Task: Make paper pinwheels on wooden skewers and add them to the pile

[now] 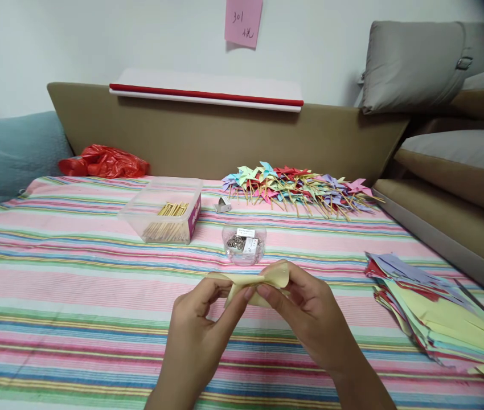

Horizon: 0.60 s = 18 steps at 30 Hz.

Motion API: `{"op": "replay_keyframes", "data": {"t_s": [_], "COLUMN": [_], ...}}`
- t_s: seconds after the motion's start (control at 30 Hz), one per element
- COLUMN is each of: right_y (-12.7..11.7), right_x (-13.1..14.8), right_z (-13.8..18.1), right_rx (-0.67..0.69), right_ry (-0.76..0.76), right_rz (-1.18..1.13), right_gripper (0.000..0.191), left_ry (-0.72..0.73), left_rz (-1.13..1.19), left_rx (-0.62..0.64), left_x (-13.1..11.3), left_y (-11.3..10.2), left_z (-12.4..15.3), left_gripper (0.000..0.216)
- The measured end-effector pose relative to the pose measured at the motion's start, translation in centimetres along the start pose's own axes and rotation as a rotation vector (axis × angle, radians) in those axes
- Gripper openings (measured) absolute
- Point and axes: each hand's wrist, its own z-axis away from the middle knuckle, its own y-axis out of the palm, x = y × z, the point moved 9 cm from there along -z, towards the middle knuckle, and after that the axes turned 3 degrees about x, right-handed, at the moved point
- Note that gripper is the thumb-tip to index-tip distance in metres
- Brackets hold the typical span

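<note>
A pale yellow sheet of paper (278, 275), its parts curled in toward the middle, is held up between both hands. My left hand (201, 319) pinches it with the thumb in front and fingers behind. On the other side my right hand (310, 316) grips it the same way, and the two thumb tips nearly meet at the paper's centre. Just beyond the hands stands a clear plastic tub (245, 257) with small metal pins and little white boxes in it.
Behind the tub lie a small opened box (223, 205) and a clear bin (139, 213) of wooden sticks. Finished paper pinwheels (293, 185) are heaped at the back right. Stacked coloured paper (442, 319) lies at the right, near cushions (459, 228). A striped cloth (75, 296) covers the surface.
</note>
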Motion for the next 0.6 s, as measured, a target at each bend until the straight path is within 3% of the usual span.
{"op": "replay_keyframes", "data": {"t_s": [0.6], "right_y": [-0.1], "right_x": [-0.5], "right_z": [0.0], "right_rx": [-0.028], "right_ry": [-0.007], "right_rz": [0.002], "right_gripper": [0.011], "left_ry": [0.195], "left_rz": [-0.205], "left_rx": [-0.030], "left_x": [-2.6], "left_y": [-0.3], "left_z": [0.3], "left_gripper": [0.016]}}
